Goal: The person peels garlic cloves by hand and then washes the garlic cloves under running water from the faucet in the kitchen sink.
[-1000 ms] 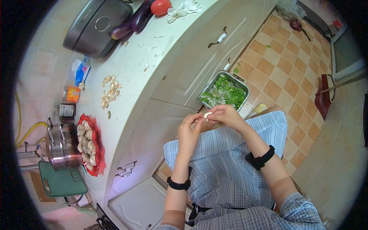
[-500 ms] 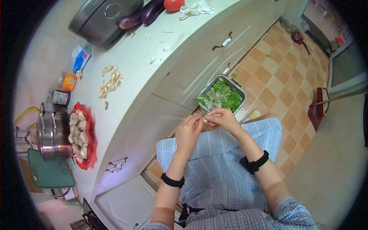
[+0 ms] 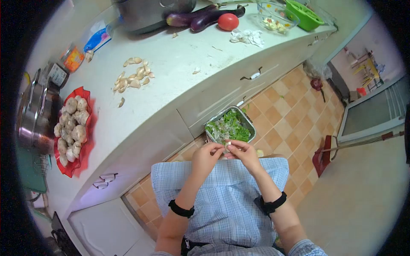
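A pale garlic clove [image 3: 229, 145] is pinched between the thumb and fingers of my right hand [image 3: 246, 156]. My left hand [image 3: 206, 158] is right beside it, its thumb and fingertips closed together close to the clove; whatever they grip is too small to make out. Both hands are above my lap, at the near edge of a bin [image 3: 253, 128] on the floor. Green leaves [image 3: 239, 133] and whitish papery scraps fill the bin. Several loose garlic cloves [image 3: 136, 79] lie on the counter to the left, near a red dish [image 3: 67, 170] heaped with garlic bulbs [image 3: 73, 123].
On the white counter [image 3: 171, 64] are eggplants [image 3: 209, 20], a tomato [image 3: 228, 21], crumpled tissue [image 3: 248, 38], a glass bowl [image 3: 279, 26] with pale pieces, a green basket [image 3: 305, 16] and a steel pot [image 3: 36, 119]. A red dustpan [image 3: 321, 158] stands on the floor at right.
The view has shifted, bringing the glass bowl and green basket into sight. My hands stay close together by the bin; the clove now shows more plainly in my right fingers.
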{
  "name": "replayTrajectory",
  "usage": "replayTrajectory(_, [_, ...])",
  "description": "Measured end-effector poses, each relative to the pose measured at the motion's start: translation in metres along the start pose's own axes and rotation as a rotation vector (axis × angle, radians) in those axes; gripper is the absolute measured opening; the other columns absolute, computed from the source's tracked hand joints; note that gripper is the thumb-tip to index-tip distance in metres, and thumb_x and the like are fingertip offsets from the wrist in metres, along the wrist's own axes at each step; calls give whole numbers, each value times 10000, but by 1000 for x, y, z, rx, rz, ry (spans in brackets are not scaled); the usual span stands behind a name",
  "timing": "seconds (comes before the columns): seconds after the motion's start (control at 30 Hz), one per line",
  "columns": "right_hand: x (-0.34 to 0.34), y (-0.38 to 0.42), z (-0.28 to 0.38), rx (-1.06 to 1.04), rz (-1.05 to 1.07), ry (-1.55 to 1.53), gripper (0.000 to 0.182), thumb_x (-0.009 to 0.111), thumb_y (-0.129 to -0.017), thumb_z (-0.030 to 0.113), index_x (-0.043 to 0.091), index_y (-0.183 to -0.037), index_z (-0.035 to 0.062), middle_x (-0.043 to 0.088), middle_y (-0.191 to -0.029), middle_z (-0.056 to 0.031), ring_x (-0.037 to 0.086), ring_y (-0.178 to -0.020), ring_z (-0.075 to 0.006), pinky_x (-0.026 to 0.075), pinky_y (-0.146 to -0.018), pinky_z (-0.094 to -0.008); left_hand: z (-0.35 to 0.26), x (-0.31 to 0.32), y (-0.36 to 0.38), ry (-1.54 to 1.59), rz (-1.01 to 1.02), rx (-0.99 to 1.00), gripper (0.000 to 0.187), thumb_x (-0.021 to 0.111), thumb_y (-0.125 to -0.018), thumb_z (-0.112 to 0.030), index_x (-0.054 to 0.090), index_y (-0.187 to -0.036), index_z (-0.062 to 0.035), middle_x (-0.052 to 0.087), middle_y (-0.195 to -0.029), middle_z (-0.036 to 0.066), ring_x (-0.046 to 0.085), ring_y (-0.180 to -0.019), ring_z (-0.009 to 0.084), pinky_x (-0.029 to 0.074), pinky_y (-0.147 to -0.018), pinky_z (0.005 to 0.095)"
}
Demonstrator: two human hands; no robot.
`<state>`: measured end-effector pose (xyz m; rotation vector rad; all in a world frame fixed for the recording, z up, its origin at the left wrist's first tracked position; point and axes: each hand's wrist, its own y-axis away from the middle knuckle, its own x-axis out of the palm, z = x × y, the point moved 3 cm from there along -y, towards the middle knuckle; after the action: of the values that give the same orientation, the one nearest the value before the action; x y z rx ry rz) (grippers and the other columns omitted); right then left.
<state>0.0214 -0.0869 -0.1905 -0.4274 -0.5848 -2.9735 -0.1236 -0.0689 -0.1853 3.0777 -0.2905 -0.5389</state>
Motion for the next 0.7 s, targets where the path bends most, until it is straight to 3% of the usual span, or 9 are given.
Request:
replayTrajectory(0.03, [3, 4, 1, -41, -18, -39, 288, 549, -809, 107, 524, -1070, -13, 598, -895, -84, 590, -747, -130, 501, -654, -231, -5, -1, 2, 17, -11, 4, 126, 609, -729, -157, 616, -802, -54, 611, -709, 74, 604, -636, 177, 465, -558, 275])
replayTrajectory(0.1, [2, 9, -6, -83, -44, 47, 299, 539, -808, 68, 504, -1091, -21, 583, -938, -94, 587, -773, -142, 504, -675, -241, -19, 0, 7, -277, -12, 107, 98, 594, -720, -161, 597, -751, -68, 599, -681, 64, 591, -600, 191, 461, -534, 303])
replayTrajectory(0.3, [-8, 36, -16, -74, -93, 54, 353, 566, -784, 51, 486, -1124, 0, 558, -994, -92, 572, -828, -142, 494, -725, -247, -25, 14, 20, -308, 91, 78, 116, 605, -690, -169, 540, -670, -74, 585, -679, 48, 576, -578, 196, 452, -518, 311])
replayTrajectory(0.53, [-21, 53, -19, 37, -62, -3, 335, 530, -818, 102, 473, -1135, 9, 558, -989, -65, 563, -832, -122, 487, -751, -250, -14, 27, 22, -128, 149, 99, 144, 620, -678, -163, 517, -689, -63, 575, -670, 44, 575, -570, 175, 444, -514, 295])
replayTrajectory(0.6, [-23, 55, -27, 116, 19, -173, 333, 501, -841, 139, 460, -1140, 0, 564, -953, -55, 566, -787, -105, 488, -732, -227, -6, 23, 19, -82, 46, 77, 120, 615, -697, -158, 571, -766, -70, 584, -686, 47, 577, -590, 170, 446, -531, 280])
replayTrajectory(0.63, [-25, 56, -27, 121, 24, -181, 333, 501, -841, 139, 460, -1140, 0, 564, -953, -55, 566, -787, -105, 488, -732, -227, -4, 20, 19, -90, 46, 70, 120, 615, -697, -158, 571, -766, -70, 584, -686, 47, 577, -590, 170, 446, -531, 280])
replayTrajectory(0.7, [-27, 53, -23, 156, 76, -259, 321, 501, -844, 148, 477, -1120, -14, 573, -919, -63, 567, -766, -106, 495, -701, -224, 0, 18, 17, -15, 132, -16, 195, 603, -729, -153, 602, -905, -72, 601, -737, 65, 588, -643, 165, 450, -560, 265])
